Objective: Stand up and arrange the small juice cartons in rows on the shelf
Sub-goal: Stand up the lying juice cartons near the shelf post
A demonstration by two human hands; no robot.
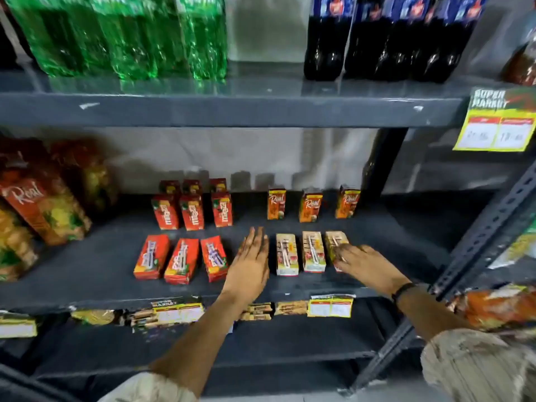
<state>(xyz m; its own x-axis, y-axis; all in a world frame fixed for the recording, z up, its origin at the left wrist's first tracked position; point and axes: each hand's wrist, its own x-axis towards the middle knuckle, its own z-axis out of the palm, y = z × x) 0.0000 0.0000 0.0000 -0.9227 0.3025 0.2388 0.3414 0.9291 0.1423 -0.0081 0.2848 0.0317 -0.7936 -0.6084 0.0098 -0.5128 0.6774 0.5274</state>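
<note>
On the dark middle shelf [101,274], three red cartons [179,261] lie flat at the front left, and several red cartons [192,211] stand upright behind them. Three orange cartons [311,206] stand at the back right. In front of them three pale cartons [313,250] lie flat with straws facing up. My left hand [252,256] is flat and open, edge-on beside the leftmost pale carton [286,253]. My right hand [359,261] rests on the rightmost pale carton [335,242], fingers curled over it.
Large juice cartons [43,204] stand at the shelf's left end. Green bottles [121,33] and dark cola bottles [391,36] fill the shelf above. A slotted metal upright [475,242] runs diagonally at the right. Price tags [330,307] hang along the shelf's front edge.
</note>
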